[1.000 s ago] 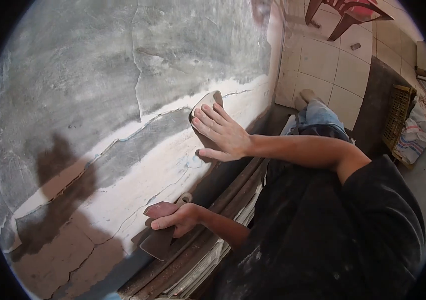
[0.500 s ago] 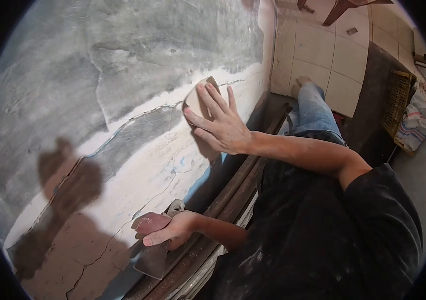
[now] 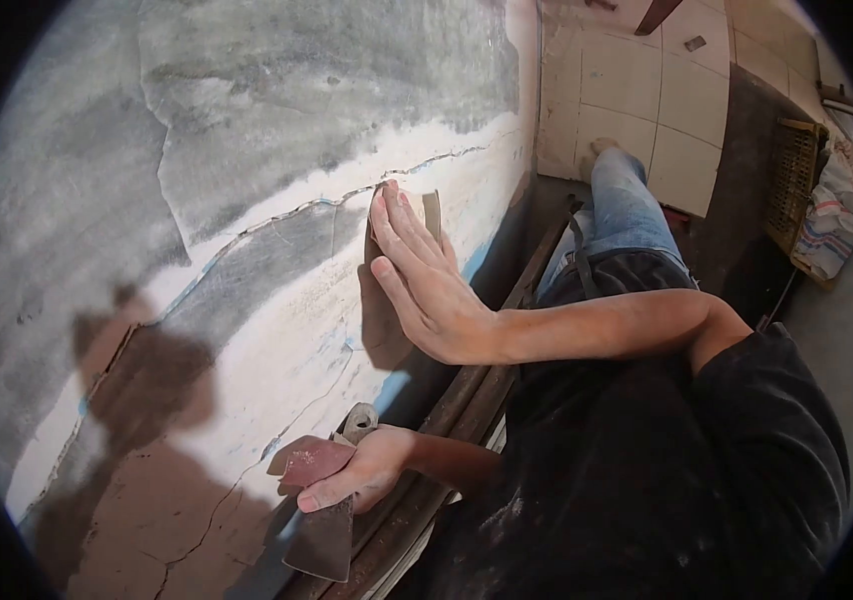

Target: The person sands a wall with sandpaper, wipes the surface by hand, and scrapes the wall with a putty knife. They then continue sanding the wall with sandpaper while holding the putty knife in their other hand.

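Note:
My right hand [image 3: 437, 300] lies with its fingers extended over a folded piece of sandpaper [image 3: 433, 215], pressing it against the wall just below a long crack [image 3: 277, 213]. Lower down, my left hand [image 3: 372, 475] is closed around several things. A scraper with a flat, dark trapezoid blade [image 3: 321, 545] points downward from it. A reddish-brown piece of sandpaper [image 3: 319, 461] sticks out above the thumb, and a grey rolled-up sheet [image 3: 360, 420] shows behind the fingers. The palm hides how these are gripped. White filler borders the crack on the grey wall [image 3: 337, 70].
Dark pipes [image 3: 425, 487] run along the wall's foot beside my body. My leg in jeans [image 3: 629, 210] stretches towards pale floor tiles [image 3: 627, 80]. A yellow basket [image 3: 795, 185] with a striped woven sack [image 3: 835, 225] stands at the right.
My right hand has slid down the wall with the sandpaper, its wrist lower and fingers pointing more upward. My left hand keeps its hold and has shifted slightly right and down in view.

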`<state>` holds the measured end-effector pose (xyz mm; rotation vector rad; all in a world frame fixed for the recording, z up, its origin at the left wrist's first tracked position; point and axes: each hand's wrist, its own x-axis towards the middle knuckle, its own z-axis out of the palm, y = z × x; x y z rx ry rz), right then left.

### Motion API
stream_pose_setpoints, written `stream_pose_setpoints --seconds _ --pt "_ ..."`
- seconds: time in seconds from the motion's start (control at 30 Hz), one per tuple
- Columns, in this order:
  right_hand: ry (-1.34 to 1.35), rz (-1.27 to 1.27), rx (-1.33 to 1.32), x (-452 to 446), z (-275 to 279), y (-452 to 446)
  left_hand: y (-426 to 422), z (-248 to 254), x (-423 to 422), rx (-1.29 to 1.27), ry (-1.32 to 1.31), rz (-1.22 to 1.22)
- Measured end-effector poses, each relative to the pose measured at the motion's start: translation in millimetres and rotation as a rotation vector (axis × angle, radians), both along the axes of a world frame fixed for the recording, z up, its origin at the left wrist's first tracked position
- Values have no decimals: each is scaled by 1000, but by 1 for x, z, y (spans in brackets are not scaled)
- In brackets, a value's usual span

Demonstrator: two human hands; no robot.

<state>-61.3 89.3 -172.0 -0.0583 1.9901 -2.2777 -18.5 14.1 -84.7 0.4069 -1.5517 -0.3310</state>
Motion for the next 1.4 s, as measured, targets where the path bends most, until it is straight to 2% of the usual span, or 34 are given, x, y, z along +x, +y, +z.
stream_pose_setpoints --seconds 0.13,0.2,0.4,0.57,0.67,0.9,1.03,1.23,1.4 --pt "-69 53 -50 -5 -8 5 0 1 1 17 25 -53" --pt "-197 36 -103 -8 -11 2 -1 1 4 24 37 -64" --pt "-314 116 -179 -13 31 9 0 1 4 60 61 -124" --pt "-433 -49 -153 -26 18 -2 -3 -1 7 77 62 -123" --pt "-532 154 -221 -22 49 13 -3 -3 10 85 1 -160" --pt "-494 21 -238 -34 11 7 1 0 15 117 -45 -140" --pt "-364 134 -230 -11 47 11 -6 -4 16 120 -41 -154" --pt "-258 71 -172 -7 31 3 -5 0 16 95 -36 -145" --pt "-56 90 -67 11 31 2 1 0 15 119 -68 -115"
